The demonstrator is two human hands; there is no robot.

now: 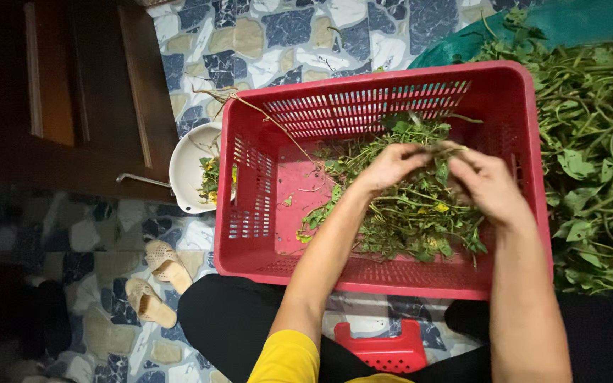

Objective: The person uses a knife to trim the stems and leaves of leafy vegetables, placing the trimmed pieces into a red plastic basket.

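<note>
1. The left hand (391,167) hovers over the red slatted plastic crate (505,92), its fingers curled shut around a thin green leafy stem (440,149) that runs across to the other hand.
2. The right hand (487,186) sits just at 3 o'clock of the left one, its fingers also closed in a pinch on the same stem, so the two hands nearly touch.
3. Directly below the hands, a loose heap of green leafy vines with a few yellow bits (413,213) lies on the crate floor, filling its right half; the left half shows bare red plastic.
4. At 3 o'clock of the crate, a large pile of long green stalks and leaves (597,156) rests on a teal sheet (583,21).
5. At 9 o'clock of the crate, touching its wall, stands a white round metal pan (186,167) holding a few leaf scraps.
6. At 7 o'clock, a pair of beige slippers (157,280) lies on the blue-and-cream mosaic tile floor (285,35).
7. At 6 o'clock, a small red plastic stool (381,351) shows between the person's legs.
</note>
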